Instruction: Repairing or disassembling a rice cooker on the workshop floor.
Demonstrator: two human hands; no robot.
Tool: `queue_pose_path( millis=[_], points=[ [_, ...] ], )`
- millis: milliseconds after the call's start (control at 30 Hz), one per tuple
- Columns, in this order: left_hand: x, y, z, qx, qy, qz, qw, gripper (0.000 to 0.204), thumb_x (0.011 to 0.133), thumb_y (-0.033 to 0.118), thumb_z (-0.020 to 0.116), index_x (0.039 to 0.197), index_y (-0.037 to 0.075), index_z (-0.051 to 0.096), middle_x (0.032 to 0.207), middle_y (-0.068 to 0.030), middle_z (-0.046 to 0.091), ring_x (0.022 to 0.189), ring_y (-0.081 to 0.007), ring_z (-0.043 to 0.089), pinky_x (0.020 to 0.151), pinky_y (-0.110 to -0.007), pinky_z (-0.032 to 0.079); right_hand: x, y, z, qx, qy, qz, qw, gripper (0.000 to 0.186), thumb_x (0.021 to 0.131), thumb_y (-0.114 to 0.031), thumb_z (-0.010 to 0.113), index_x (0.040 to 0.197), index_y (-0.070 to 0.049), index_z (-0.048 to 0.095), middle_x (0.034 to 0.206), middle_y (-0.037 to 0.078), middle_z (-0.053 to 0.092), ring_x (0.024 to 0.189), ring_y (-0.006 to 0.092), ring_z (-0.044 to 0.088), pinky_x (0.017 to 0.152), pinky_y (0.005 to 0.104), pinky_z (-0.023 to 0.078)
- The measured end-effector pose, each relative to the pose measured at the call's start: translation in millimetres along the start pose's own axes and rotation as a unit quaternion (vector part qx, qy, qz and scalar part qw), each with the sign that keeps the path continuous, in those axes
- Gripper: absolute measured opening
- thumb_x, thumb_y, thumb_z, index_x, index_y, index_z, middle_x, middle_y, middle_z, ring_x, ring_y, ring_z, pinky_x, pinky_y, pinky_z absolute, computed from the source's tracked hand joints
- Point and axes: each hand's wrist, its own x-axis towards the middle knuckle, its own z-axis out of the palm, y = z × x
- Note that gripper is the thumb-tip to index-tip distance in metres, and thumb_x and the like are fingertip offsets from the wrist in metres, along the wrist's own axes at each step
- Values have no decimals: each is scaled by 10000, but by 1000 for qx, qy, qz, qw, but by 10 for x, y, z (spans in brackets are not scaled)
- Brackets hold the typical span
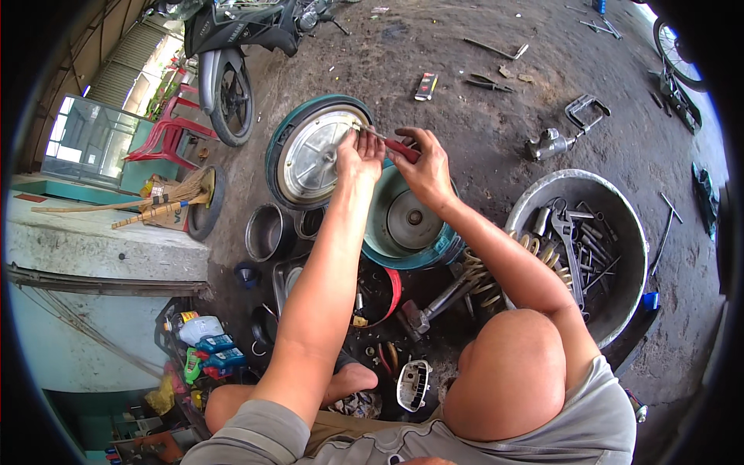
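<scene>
Both hands worked at twelve o'clock: left hand (358,155) pinched the wheel hub (314,155), right hand (422,167) gripped red-handled pliers (399,147); a slip could nip fingertips.

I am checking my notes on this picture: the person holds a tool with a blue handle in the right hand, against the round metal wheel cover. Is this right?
Not quite: the handle is red, not blue. The head view shows the right hand holding the red-handled tool, its tip at the rim of the round metal wheel cover, where the left hand also rests.
</scene>
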Motion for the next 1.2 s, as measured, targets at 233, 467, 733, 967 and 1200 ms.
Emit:
queue_pose_path(
  millis=[233, 467, 733, 967, 1200],
  points=[
    [317, -28, 108, -150, 3, 0, 989, 121, 1074, 146, 592, 1063, 31, 624, 945, -74, 676, 836, -206, 679, 739, -374, 637, -42, -65, 26, 411, -24, 443, 796, 273, 1027, -237, 705, 1146, 9, 691, 843, 70, 680, 635, 130, 613, 544, 335, 481],
    [352, 23, 155, -183, 3, 14, 983, 97, 1048, 112, 622, 1022, 20, 628, 915, -89, 669, 798, -234, 680, 717, -405, 636, -63, 59, 119, 303, 30, 109, 946, 376, 956, -172, 773, 1272, 10, 680, 940, 85, 785, 868, 167, 738, 823, 297, 578],
    [264, -41, 191, -141, 9, 3, 990, 126, 1037, 166, 621, 992, 48, 629, 881, -56, 676, 757, -191, 668, 714, -360, 622, -60, 61, 149, 269, 37, 37, 962, 332, 1027, -251, 684, 1156, 54, 672, 927, 128, 770, 751, 150, 707, 665, 315, 575],
    [216, -10, 238, -112, 10, -40, 993, 187, 1053, 220, 564, 950, 72, 613, 827, -48, 658, 734, -198, 655, 678, -385, 564, -73, 48, -6, 185, -20, 181, 966, 269, 986, -175, 728, 1166, 24, 705, 1040, 120, 781, 876, 121, 709, 775, 297, 569],
    [204, 74, 145, -45, -41, -54, 997, 227, 1034, 235, 544, 895, 74, 622, 775, -63, 660, 688, -215, 639, 639, -391, 537, -63, -77, 2, 208, 6, 227, 951, 245, 975, -116, 728, 1182, 10, 699, 1056, 125, 773, 891, 145, 725, 799, 295, 568]
  ],
)
